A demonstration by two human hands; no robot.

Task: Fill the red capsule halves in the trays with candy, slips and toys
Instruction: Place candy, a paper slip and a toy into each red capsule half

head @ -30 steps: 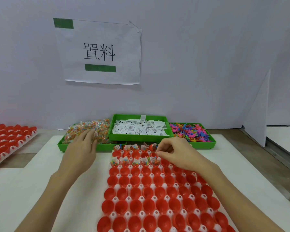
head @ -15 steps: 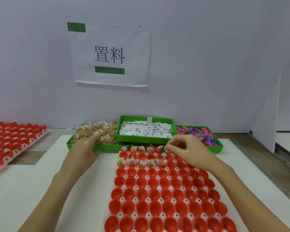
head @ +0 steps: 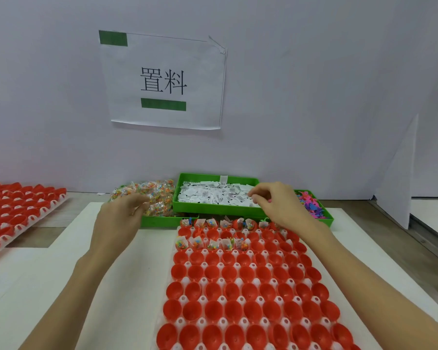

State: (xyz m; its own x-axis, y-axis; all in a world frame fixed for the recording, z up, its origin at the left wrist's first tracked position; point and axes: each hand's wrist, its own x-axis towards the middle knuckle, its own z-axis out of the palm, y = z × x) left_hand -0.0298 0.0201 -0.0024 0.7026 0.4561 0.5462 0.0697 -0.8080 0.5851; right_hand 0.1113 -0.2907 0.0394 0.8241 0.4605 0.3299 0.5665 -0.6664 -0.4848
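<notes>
your left hand (head: 122, 213) is down in the green plastic bin of clear-wrapped candy packets (head: 149, 197), fingers curled into the heap; it looks like they are closing on a packet, but you cannot tell from here whether one is actually held. your right hand (head: 278, 203) hovers over the green plastic bin of small white printed paper slips (head: 213, 195), thumb and forefinger drawn together at the slips' right edge; whether a slip is pinched between them is too small to make out. just right of that, partly behind your right wrist, sits the green bin of bright plastic toys (head: 314, 205).

the task's thing, the white moulded tray of red plastic capsule halves (head: 243, 286), lies right in front of you on the white table top (head: 36, 286), touching the near edge of the bins. only the far rows hold anything: the back row is mostly filled, the second row looks bare apart from one small piece, the third row has packets in its left cups, and everything nearer you is bare red. so you are early in the job, at the pick-up step for candy and slips.

next, lift each hand clear with one piece only, carry it to the first bare cup in the far rows, and drop it squarely inside. watch for slips clinging together. a second tray of red halves (head: 18, 210) waits far left.
</notes>
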